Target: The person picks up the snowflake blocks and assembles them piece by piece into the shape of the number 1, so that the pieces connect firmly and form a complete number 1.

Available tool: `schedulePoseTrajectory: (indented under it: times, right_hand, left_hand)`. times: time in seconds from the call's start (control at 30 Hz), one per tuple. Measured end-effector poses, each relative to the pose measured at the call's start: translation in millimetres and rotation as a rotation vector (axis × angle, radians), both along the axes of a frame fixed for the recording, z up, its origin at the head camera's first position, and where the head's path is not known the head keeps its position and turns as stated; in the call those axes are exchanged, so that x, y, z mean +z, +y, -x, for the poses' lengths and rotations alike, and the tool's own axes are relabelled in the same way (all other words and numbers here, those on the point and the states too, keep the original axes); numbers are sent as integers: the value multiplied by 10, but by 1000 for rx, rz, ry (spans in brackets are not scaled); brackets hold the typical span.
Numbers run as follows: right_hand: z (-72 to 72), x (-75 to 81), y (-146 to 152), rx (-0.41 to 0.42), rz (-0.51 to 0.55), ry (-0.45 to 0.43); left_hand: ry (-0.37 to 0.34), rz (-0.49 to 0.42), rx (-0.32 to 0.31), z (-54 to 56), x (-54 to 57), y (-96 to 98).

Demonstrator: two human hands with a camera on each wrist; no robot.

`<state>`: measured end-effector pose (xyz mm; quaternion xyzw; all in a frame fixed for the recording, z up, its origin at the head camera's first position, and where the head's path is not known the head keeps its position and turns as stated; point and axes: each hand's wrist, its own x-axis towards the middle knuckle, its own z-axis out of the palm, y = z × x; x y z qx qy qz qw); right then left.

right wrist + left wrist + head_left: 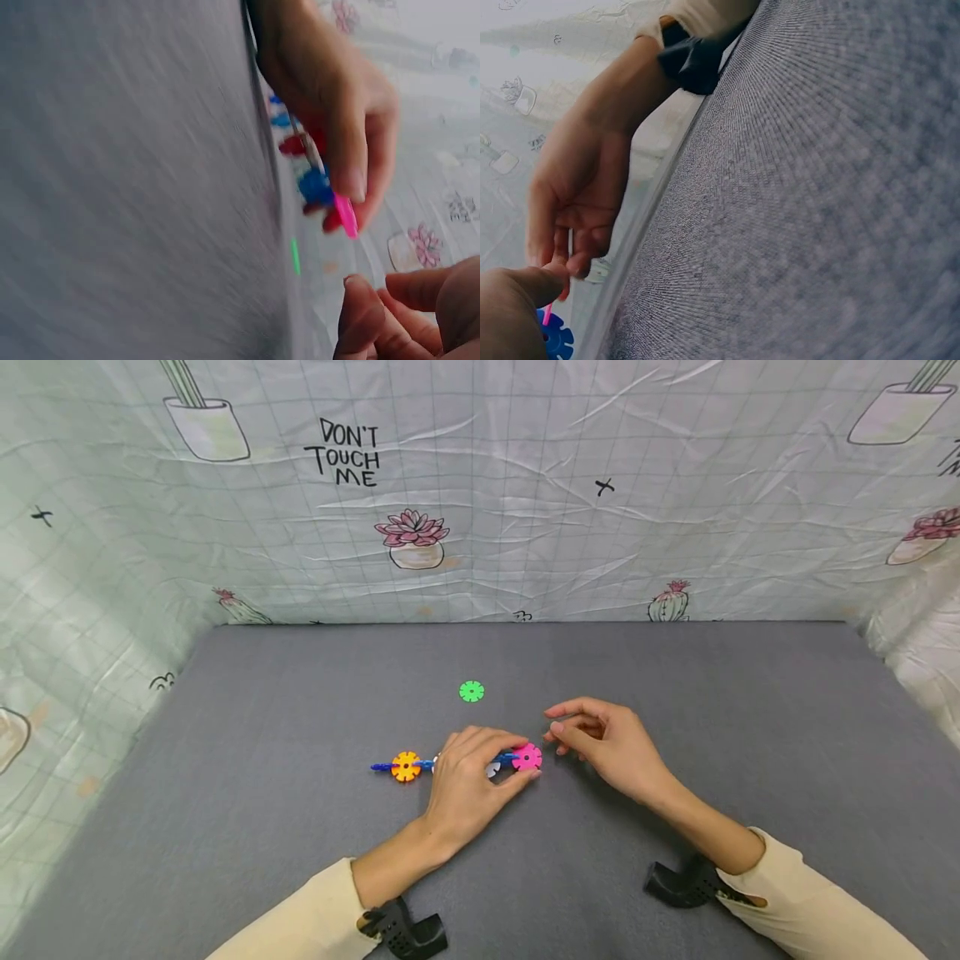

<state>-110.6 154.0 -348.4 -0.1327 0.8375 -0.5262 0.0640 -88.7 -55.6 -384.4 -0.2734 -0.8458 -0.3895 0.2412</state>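
A chain of notched plastic discs lies left to right in the head view. Its pink disc (533, 752) forms the right end, an orange disc (400, 767) sits near the left, and a white disc (492, 770) shows partly. My left hand (463, 781) covers the middle and grips the chain by the pink disc, between thumb and fingers. The right wrist view also shows a blue disc (316, 187) and a red disc (292, 145) in it. Just right of the pink disc, my right hand (617, 750) hovers with loosely bent fingers, no disc visible in them.
A single green disc (467, 693) lies flat on the grey table (315, 693), beyond the chain. Patterned cloth (495, 468) hangs behind the table and along its sides. Each wrist carries a black camera mount (408, 933).
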Motion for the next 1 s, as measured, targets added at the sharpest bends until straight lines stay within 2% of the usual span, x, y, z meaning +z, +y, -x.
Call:
schedulePoseTrajectory:
  times: [0.33,0.5,0.6,0.73,1.0]
  right_hand:
    - [560,62,-227,113,-121,207]
    - [774,81,-443,219,-178,237]
    - [855,61,-549,277,-246,232]
    - [924,6,-633,312,-329,254]
    - [969,-54,-754,384,-378,358]
  left_hand:
    - [-2,7,-9,0,-20,-4]
    - [-2,16,-12,3,-28,-4]
    - [-3,15,-12,-1,-26,-5]
    - [-4,11,-12,-3,-24,-4]
    - [-3,17,-1,2,-21,-2]
